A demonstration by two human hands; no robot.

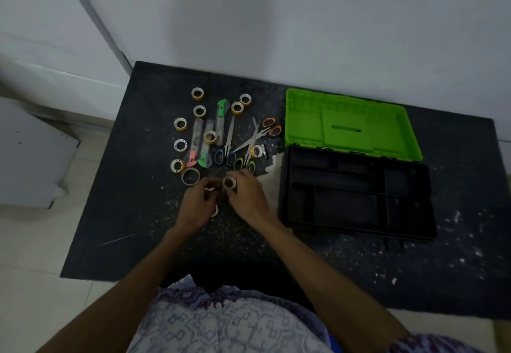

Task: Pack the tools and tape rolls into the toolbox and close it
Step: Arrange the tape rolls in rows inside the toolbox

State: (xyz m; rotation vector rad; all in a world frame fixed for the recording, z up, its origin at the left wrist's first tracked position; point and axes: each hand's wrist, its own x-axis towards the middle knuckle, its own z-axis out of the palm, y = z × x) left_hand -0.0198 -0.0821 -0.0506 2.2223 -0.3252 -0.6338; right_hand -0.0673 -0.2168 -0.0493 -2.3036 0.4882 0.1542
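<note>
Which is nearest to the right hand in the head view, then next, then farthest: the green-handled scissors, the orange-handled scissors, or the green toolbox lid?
From the right hand:
1. Green-handled scissors, just beyond the fingers.
2. Orange-handled scissors, farther back and slightly right.
3. Green toolbox lid, far right, against the wall.

Both forearms were bare, without sleeves; a white garment [221, 325] with purple-blue geometric print covered the lap.

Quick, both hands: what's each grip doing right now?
Left hand: grip closed on a small tape roll.
Right hand: grip closed on another tape roll.
</note>
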